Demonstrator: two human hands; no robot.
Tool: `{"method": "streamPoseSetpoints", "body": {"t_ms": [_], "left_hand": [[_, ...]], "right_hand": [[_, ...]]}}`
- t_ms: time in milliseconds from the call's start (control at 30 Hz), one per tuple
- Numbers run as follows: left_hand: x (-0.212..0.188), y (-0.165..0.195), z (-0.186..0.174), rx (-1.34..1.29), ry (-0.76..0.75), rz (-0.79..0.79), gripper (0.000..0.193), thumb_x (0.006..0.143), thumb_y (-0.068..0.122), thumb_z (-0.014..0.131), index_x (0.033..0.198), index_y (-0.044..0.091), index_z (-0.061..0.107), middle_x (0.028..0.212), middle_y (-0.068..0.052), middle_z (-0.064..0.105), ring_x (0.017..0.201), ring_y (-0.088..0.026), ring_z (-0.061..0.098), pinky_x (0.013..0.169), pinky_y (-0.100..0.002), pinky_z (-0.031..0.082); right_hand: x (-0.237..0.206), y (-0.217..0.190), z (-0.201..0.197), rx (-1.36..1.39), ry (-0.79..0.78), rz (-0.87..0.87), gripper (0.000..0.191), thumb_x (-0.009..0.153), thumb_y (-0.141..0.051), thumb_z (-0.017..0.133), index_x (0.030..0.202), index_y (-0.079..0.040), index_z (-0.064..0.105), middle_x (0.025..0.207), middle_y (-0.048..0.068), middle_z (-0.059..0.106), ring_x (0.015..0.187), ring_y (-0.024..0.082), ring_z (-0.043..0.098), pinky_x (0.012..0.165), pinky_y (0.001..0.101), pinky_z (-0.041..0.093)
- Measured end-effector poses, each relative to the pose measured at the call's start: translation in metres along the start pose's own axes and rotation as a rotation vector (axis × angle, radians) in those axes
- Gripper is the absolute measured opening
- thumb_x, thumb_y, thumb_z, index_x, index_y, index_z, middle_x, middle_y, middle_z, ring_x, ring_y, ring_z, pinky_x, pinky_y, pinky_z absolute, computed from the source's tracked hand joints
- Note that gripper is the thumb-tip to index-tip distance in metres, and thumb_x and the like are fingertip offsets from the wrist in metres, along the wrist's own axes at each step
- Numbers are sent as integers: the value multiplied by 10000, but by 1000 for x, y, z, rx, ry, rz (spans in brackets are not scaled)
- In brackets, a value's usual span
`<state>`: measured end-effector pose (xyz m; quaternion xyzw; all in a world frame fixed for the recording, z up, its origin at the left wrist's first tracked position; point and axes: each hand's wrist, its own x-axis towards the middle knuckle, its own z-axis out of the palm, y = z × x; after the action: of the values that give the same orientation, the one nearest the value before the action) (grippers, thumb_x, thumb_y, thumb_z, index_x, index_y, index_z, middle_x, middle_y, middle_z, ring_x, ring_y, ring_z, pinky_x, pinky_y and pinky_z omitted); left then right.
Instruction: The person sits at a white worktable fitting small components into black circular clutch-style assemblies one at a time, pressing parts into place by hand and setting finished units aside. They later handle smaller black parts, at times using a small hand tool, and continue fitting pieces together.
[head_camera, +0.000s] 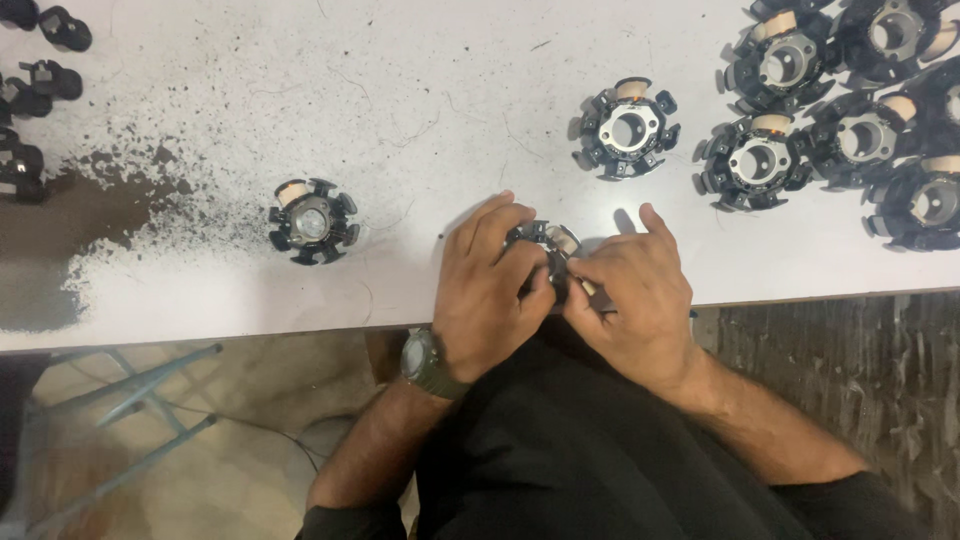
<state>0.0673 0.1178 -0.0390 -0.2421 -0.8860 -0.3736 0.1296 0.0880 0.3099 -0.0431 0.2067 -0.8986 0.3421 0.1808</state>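
We are noting a scuffed white worktable (300, 90) overlying a beige floor (230, 480), with a light-blue metal frame (130, 395) standing beneath.

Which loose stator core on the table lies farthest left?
The lone stator core left of the hands, beside the worn dark patch; every other core lies farther right.

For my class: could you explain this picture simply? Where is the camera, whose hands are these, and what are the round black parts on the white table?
The camera sits on the person's head and looks down, so these are the person's own hands. The left hand, with a wristwatch, and the right hand together hold one round black part at the near edge of the white table. More ring-shaped parts lie there: one alone at left, one in the middle, a cluster at right. Dark specks cover the left side.
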Motion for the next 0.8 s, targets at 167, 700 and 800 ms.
{"method": "streamPoseSetpoints", "body": {"t_ms": [167, 700, 800], "left_hand": [[-3, 7, 12, -26, 45, -81, 191, 855, 79, 760, 1009, 68, 647, 1316, -129, 602, 1268, -343, 571, 1084, -504, 454], [-11, 4, 31, 50, 170, -104, 183, 825, 40, 704, 969, 52, 591, 1297, -127, 580, 1291, -348, 581, 1089, -519, 446], [-13, 3, 30, 28, 191, -101, 203, 841, 45, 737, 995, 72, 608, 1328, -120, 563, 1326, -346, 564, 1096, -515, 446]], "right_hand": [[5, -2, -3, 19, -29, 45, 237, 796, -42, 809, 993, -77, 684, 960, 48, 688, 961, 242, 671, 1199, 574, 419], [-3, 4, 2, 20, 32, -35, 229, 804, -1, 810, 978, -53, 671, 943, 78, 686, 1004, 279, 675, 1199, 584, 411], [-3, 7, 1, 32, 14, -48, 238, 789, -9, 811, 978, -50, 672, 943, 83, 690, 1002, 285, 676, 1190, 593, 406]]}}
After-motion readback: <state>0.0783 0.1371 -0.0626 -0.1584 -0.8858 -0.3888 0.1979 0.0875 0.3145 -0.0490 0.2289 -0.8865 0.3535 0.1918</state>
